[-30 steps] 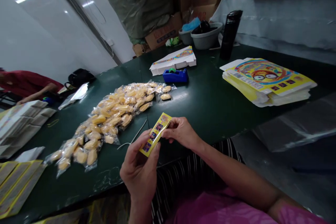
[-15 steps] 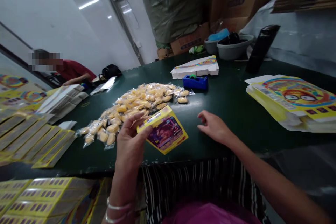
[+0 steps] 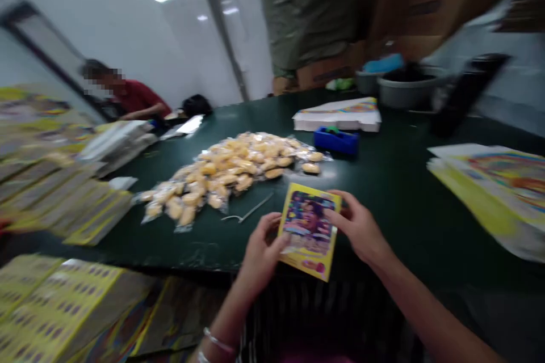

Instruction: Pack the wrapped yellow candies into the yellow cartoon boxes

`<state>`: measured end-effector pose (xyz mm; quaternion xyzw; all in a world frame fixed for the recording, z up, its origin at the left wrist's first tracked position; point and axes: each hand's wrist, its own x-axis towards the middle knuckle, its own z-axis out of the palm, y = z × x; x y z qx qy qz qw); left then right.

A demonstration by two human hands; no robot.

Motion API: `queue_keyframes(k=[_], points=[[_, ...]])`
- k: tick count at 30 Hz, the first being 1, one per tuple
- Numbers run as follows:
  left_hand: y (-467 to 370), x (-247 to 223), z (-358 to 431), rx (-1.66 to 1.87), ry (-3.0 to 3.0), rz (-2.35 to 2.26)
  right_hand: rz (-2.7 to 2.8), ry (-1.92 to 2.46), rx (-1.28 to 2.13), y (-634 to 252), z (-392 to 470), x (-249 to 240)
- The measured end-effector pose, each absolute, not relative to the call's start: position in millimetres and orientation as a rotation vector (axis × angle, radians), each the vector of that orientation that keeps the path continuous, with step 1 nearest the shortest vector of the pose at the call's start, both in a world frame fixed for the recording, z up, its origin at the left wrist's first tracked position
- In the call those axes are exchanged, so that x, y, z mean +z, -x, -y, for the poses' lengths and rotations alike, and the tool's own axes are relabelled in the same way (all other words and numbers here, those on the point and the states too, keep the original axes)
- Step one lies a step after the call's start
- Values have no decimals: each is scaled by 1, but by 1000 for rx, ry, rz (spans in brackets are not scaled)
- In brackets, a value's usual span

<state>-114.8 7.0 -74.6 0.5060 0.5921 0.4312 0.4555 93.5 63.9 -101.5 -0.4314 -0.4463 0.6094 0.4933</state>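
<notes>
A small yellow printed box [image 3: 310, 229] with a dark picture on its face is between my hands, above the table's near edge. My left hand [image 3: 266, 247] grips its left side, thumb on the front. On its right edge my right hand [image 3: 355, 224] is closed, thumb across the printed face; the fingers behind are hidden. Past the box lies a heap of wrapped yellow pieces [image 3: 238, 164] in clear film. A thin white strip [image 3: 251, 210] rests on the green table between the heap and my left hand.
A blue tape dispenser [image 3: 336, 140] stands before a stack of flat cartons [image 3: 336, 116]. More printed cartons [image 3: 498, 193] lie at the right, near a black upright object [image 3: 468, 93]. Yellow boxes [image 3: 55, 306] are stacked at lower left. A person in red [image 3: 142, 99] sits far left.
My right hand has come in and taken hold of the box's right edge. The box has shifted right and turned more upright. The white strip now shows on the table.
</notes>
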Motion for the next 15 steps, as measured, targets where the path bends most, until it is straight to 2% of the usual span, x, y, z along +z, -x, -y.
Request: queue_keyframes(k=[2,4,6,8,10,12,13,15], points=[[108,-79,11,1062,-1635,-1737,962,1141,1429,-85,-62,-109],[104,-79,18,858,-1930,-1848,913,1158,1442,-69,-61,-113],[110,-74,19,694,-2086,-1931,919,1101,1505,-48,-57,-110],[131,-61,19,695,-2167,-2013,941,953,1640,-30,-49,-102],[171,-41,20,770,-2190,-2092,976,810,1744,-19,-43,-93],[227,-15,20,750,-2132,-2368,1059,777,1740,-18,-42,-91],[259,-2,19,645,-2045,-2608,1120,800,1720,-20,-43,-94],[324,21,16,208,-1659,-3032,1237,854,1701,-27,-48,-103]])
